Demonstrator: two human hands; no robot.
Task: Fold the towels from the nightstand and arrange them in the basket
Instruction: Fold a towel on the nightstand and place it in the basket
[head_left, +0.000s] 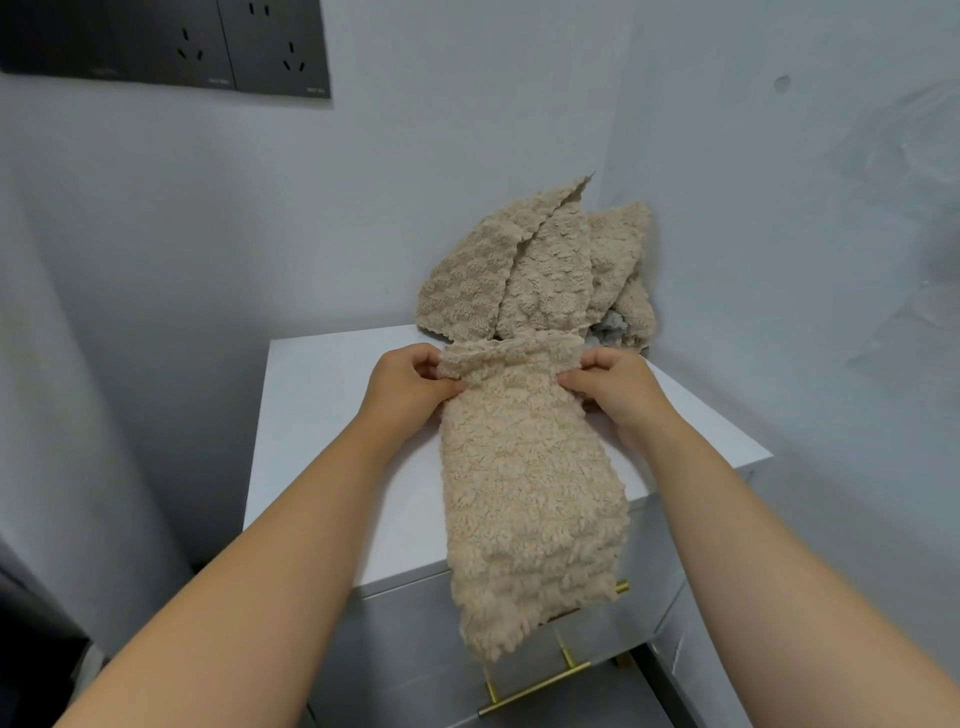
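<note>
Here, one beige towel (530, 493) between one left hand (410, 387), one right hand (613, 389).

a person's bare arms, seen from a head-worn camera. the left hand (410, 387) and right hand (621, 389) are uncovered, with rounded knuckles. the left forearm (270, 545) and right forearm (753, 519) are bare along all their visible length, smooth in outline and widening from narrow wrists toward the lower edge of the frame. the fingernails are too small to make out.
</note>
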